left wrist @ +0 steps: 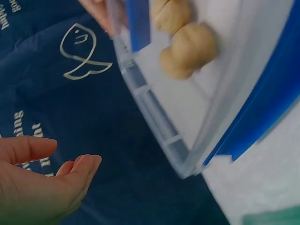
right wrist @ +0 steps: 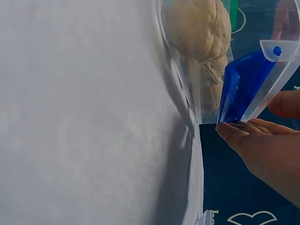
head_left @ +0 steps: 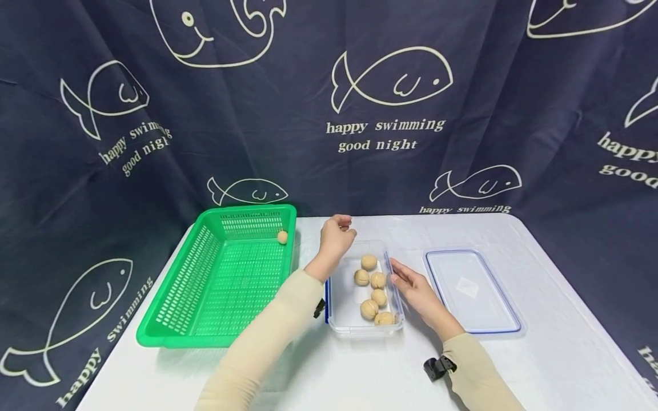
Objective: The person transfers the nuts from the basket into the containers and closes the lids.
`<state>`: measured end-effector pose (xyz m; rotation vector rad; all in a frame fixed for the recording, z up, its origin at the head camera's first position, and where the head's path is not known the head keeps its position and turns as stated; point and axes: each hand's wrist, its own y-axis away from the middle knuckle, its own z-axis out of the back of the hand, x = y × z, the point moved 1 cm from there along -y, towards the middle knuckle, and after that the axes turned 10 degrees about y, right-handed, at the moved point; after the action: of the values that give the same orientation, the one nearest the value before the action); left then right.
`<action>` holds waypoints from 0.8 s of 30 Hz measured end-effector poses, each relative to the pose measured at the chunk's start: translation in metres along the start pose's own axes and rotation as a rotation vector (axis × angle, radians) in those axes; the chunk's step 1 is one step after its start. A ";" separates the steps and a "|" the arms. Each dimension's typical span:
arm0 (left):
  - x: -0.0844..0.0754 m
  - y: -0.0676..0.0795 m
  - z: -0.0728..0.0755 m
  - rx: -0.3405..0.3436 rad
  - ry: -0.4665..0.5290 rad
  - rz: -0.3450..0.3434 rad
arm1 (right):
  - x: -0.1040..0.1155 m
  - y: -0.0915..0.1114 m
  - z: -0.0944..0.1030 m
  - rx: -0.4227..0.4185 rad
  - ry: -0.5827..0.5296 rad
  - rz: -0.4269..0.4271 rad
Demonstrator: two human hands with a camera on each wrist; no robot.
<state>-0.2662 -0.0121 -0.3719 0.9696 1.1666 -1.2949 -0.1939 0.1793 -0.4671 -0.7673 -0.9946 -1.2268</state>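
Note:
A clear plastic box [head_left: 341, 326] with blue side latches stands on the table, several walnuts [head_left: 369, 309] inside it. My left hand [head_left: 336, 237] hovers over the box's far left part; in the left wrist view its thumb and fingers are apart with nothing between them. At the box's right side, my right hand [head_left: 418, 294] holds the wall, thumb near the rim. The right wrist view shows its fingertips against the blue latch [right wrist: 248, 82], which hangs folded outward. A single walnut [head_left: 282, 237] lies in the far right corner of the green basket [head_left: 218, 341].
To the right of the box lies its clear lid [head_left: 490, 291] with a blue seal, flat on the white-covered table [head_left: 360, 377]. The green basket takes up the table's left side. Behind hangs a dark blue curtain [head_left: 308, 160] with fish drawings.

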 end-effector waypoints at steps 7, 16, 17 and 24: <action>-0.024 -0.016 0.024 -0.062 0.048 -0.027 | 0.001 0.000 0.000 -0.013 -0.004 -0.008; -0.026 -0.038 0.076 -0.069 0.230 -0.008 | -0.002 -0.001 -0.001 -0.026 0.005 -0.008; -0.024 -0.040 0.082 -0.076 0.251 -0.001 | -0.002 -0.001 -0.001 -0.026 0.008 -0.007; 0.002 -0.055 0.116 -0.164 0.451 0.048 | -0.005 -0.001 0.001 -0.032 0.012 0.002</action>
<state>-0.3109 -0.1300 -0.3476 1.1937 1.5555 -0.9483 -0.1952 0.1818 -0.4716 -0.7852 -0.9663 -1.2469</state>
